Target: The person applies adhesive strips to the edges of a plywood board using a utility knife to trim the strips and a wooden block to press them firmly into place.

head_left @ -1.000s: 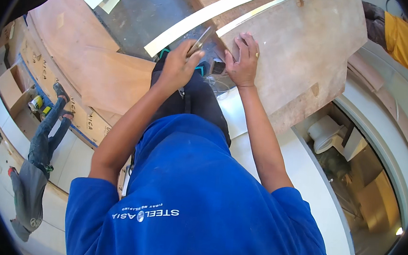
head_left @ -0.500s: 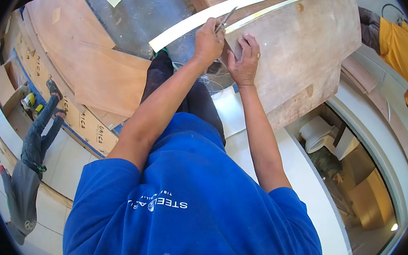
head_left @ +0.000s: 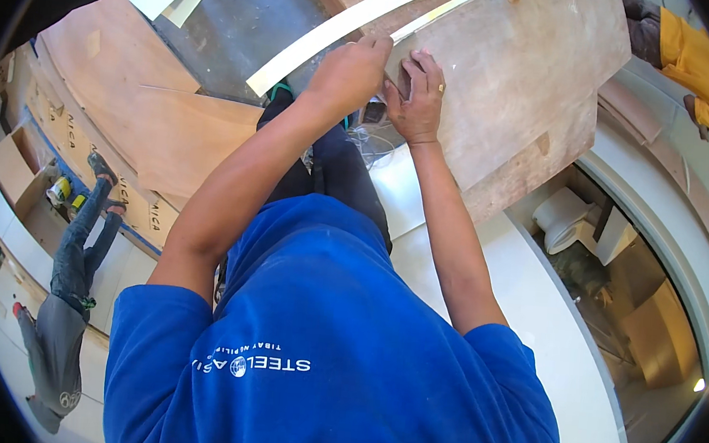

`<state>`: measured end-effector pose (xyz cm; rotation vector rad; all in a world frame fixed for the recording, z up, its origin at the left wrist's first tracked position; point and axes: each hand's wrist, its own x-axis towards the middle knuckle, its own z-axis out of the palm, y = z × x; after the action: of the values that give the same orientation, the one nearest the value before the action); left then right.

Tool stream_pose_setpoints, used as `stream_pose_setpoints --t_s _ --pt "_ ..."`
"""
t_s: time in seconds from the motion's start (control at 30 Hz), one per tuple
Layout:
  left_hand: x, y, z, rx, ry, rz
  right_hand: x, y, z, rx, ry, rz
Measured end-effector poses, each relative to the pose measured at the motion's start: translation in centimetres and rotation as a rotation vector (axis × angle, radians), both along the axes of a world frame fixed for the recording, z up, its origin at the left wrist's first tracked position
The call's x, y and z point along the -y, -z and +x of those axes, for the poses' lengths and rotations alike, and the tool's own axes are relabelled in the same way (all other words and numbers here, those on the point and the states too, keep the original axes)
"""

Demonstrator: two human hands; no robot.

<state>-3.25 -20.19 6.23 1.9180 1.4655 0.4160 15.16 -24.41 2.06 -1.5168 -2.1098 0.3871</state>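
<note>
My left hand [head_left: 351,73] is a closed fist at the near corner of a large brown plywood board [head_left: 516,76]. It grips a thin metal tool that is almost wholly hidden by the fingers. A long pale laminate strip [head_left: 319,40] runs slantwise past this fist along the board's edge. My right hand [head_left: 419,93], with a ring on one finger, lies pressed on the board's corner right beside the left hand and holds nothing. Both forearms reach up from my blue shirt.
Curved plywood sheets [head_left: 130,104] lie at the left. A person in grey clothes [head_left: 75,283] is at the far left, and a person in yellow [head_left: 704,70] at the upper right. A white toilet [head_left: 563,217] shows through an opening at the right.
My left hand has moved up and right from near my knees to the board's corner, beside the right hand. The right hand has stayed on the board.
</note>
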Motion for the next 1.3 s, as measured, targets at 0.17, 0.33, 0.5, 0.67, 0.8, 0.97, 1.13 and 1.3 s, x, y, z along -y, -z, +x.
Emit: stream_pose_setpoints --t_s 0.17,0.33,0.5,0.67,0.8,0.97,1.13,1.3 --pt "0.1 -0.3 0.5 -0.077 0.040 -0.023 -0.1 -0.1 0.2 0.007 -0.004 -0.009" --pt "0.0 -2.0 0.8 -0.151 0.108 -0.113 0.0 0.0 0.2 0.006 -0.008 -0.025" --pt "2.9 -3.1 -2.3 -0.190 0.120 -0.102 0.1 0.4 0.3 0.016 -0.013 -0.025" --pt "11.0 -4.9 -11.5 -0.467 0.027 -0.496 0.3 0.3 0.0 0.001 0.002 -0.018" --pt "10.1 -4.5 -8.7 0.099 -0.184 -0.208 0.0 0.0 0.1 0.004 -0.001 -0.008" --pt "3.7 2.5 -1.2 0.465 -0.550 -0.139 -0.3 0.0 0.1 0.012 -0.028 0.006" --pt "1.5 5.6 2.3 0.485 -0.660 -0.177 -0.1 0.3 0.3 0.004 -0.025 -0.037" --pt "0.9 5.6 2.5 0.343 -0.584 -0.039 -0.4 0.0 0.3 -0.030 -0.058 -0.022"
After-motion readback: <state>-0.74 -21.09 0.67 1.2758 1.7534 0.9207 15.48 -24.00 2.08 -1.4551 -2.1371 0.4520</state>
